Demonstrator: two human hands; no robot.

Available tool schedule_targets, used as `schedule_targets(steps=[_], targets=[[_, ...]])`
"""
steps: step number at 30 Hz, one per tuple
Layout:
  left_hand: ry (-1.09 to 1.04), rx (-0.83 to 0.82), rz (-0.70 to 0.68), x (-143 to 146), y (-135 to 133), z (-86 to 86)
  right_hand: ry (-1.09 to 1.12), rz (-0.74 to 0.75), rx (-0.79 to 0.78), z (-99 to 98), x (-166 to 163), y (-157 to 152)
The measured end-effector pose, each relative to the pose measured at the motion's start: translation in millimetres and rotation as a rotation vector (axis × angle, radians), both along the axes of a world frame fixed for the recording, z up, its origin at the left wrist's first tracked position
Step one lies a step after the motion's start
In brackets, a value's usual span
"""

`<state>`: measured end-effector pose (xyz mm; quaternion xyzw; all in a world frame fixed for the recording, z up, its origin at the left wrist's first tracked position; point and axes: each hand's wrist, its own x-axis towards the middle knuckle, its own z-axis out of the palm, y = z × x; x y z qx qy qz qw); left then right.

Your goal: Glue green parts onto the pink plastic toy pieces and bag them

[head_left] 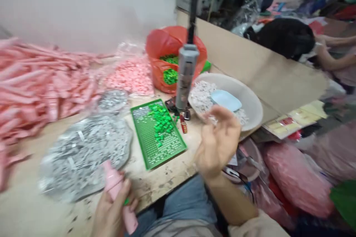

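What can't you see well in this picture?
In the head view:
Right hand: blurred, so its fingers are unclear.
Left hand: cut off by the bottom edge; its fingers hide part of the pink tube.
Red bag: the grey cylinder hides part of it and the green pieces inside.
Dark bits beside the cylinder: too small to tell.

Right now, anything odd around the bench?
Yes: a grey cylinder on a black rod stands in mid-view, right in front of the red plastic bag. It looks out of place among the loose parts.
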<state>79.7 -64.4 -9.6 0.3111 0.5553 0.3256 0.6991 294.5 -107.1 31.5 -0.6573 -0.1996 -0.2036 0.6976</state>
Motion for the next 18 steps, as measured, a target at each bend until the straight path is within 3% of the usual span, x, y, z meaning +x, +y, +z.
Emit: schedule_targets(steps=[3, 5, 7, 12, 18], targets=[[-0.207, -0.093, -0.063, -0.4, 6.3, 14.0, -0.014, 0.515, -0.015, 15.8, 46.4, 35.4], [-0.337, -0.155, -0.069, -0.3, 9.2, 20.4, 0.077, 0.865, -0.115, 16.3, 68.2, 57.7], [-0.424, -0.175, -0.081, 0.0, 11.4, 24.2, 0.156, 1.091, -0.154, 12.1, 75.7, 76.2], [-0.464, -0.208, -0.142, -1.6, 20.1, 27.2, 0.219, 1.266, -0.097, 3.6, 40.6, 103.9], [-0.606, -0.314, -0.080, -4.9, 34.1, 25.6, 0.238, 1.277, -0.130, -1.9, -7.6, 132.3]])
